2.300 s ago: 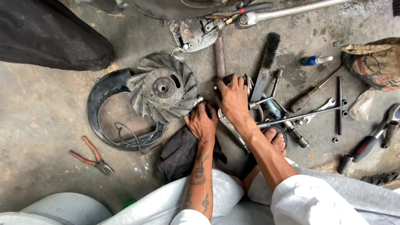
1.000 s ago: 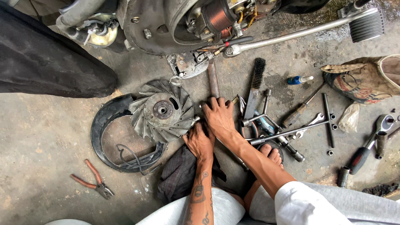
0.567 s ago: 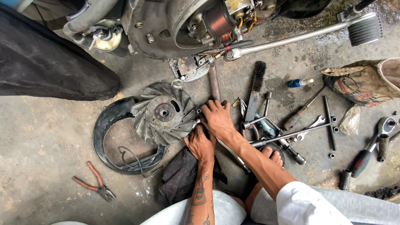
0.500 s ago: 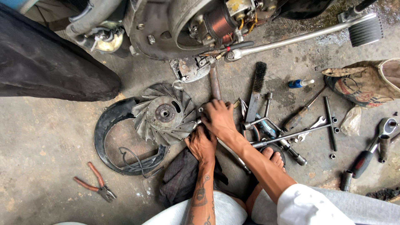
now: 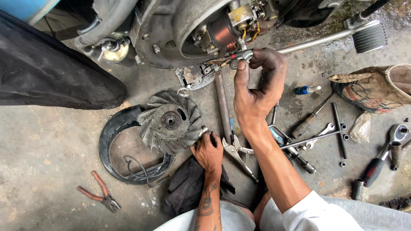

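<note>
Our right hand pinches a small metal part at the engine; our left hand, fingers curled, rests by the fan.

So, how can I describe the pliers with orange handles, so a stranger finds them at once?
Start at the finned metal fan wheel lying on the concrete floor inside a black curved cover. Go down and left from the cover: the pliers lie alone there. Only they have orange handles; the other tools lie in a pile right of the left hand.

Both hands are working low, one reaching far forward.
The right hand is stretching ahead, fingertips pinching; the left hand is resting curled, knuckles up.
</note>
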